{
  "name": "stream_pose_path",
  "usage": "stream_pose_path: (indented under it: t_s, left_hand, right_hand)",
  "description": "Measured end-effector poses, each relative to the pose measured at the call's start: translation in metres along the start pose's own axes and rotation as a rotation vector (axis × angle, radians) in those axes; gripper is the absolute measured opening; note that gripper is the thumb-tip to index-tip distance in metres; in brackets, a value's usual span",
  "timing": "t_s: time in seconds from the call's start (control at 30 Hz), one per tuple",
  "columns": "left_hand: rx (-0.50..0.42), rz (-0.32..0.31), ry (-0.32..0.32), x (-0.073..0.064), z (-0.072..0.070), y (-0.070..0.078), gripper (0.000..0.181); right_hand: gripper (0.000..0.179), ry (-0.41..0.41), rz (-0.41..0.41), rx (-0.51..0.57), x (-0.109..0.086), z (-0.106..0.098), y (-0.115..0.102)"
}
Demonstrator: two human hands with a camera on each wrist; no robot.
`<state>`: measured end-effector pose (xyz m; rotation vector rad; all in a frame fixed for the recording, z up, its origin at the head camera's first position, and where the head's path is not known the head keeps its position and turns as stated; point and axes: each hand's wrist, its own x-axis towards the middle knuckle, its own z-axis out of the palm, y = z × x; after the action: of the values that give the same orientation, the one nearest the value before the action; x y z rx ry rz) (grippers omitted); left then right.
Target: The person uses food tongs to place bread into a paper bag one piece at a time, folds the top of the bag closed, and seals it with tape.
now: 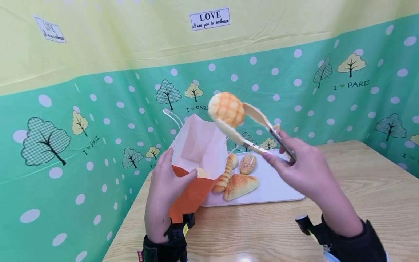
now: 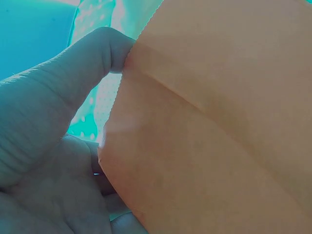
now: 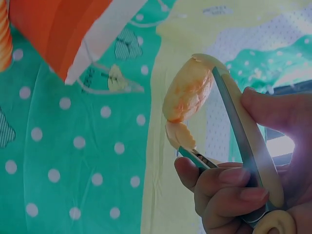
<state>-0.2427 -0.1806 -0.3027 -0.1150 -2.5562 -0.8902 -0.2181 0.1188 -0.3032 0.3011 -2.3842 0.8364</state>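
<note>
left hand [image 2: 48,134] | thumb at serrated edge of orange paper [image 2: 209,117] | diagonal crease

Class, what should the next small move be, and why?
Probably bring the round bun left and down toward the mouth of the orange bag: the tongs in the right hand grip the bun, the mouth stands open, and the left hand holds the rim.

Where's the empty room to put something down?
On the white rectangular tray, right of the golden triangular bread. The light wooden table is bare in front of the tray and to its right. At the tray's left end, a long ridged bread, a seeded oval bread and the triangular one crowd beside the orange paper bag.
</note>
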Motion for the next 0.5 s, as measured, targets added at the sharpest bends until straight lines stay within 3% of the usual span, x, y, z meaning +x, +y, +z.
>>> stream_pose_path:
  t_s: [0.17,0.5]
  left_hand:
    - [-0.018,0.011,0.005,0.0,0.0,-0.002,0.086]
    - [-0.014,0.002,-0.002,0.0,0.0,-0.001,0.085]
  right_hand:
    - [0.07,-0.026,-0.102,0.016,-0.003,0.02,-0.015]
    - [0.073,-0.158,-0.076,0.035,-0.005,0.054,-0.019]
